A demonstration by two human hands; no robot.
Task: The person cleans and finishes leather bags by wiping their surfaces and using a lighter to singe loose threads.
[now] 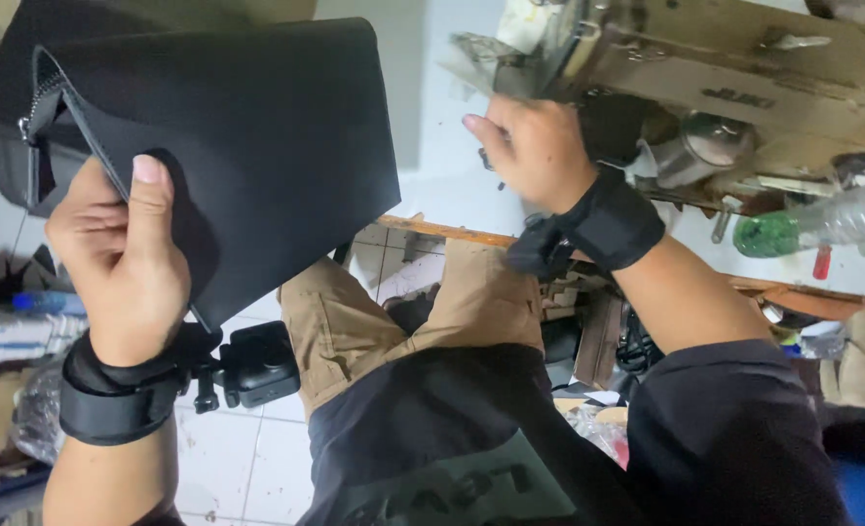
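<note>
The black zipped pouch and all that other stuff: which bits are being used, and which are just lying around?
In use:
- flat black fabric pouch with a zip, gripped by the left hand
- worn beige sewing machine, where the right hand reaches

Lying about:
- clear plastic bottle with green inside
- small black camera strapped at the left wrist
- white tiled floor

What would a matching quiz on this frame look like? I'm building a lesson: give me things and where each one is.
Things:
1. black pouch
2. small camera
3. green-tinted bottle
4. sewing machine

Places:
A. lying on the table at far right
B. strapped below the left wrist
C. held up by the left hand
D. just beyond the right hand

Pairs: 1-C, 2-B, 3-A, 4-D
</note>
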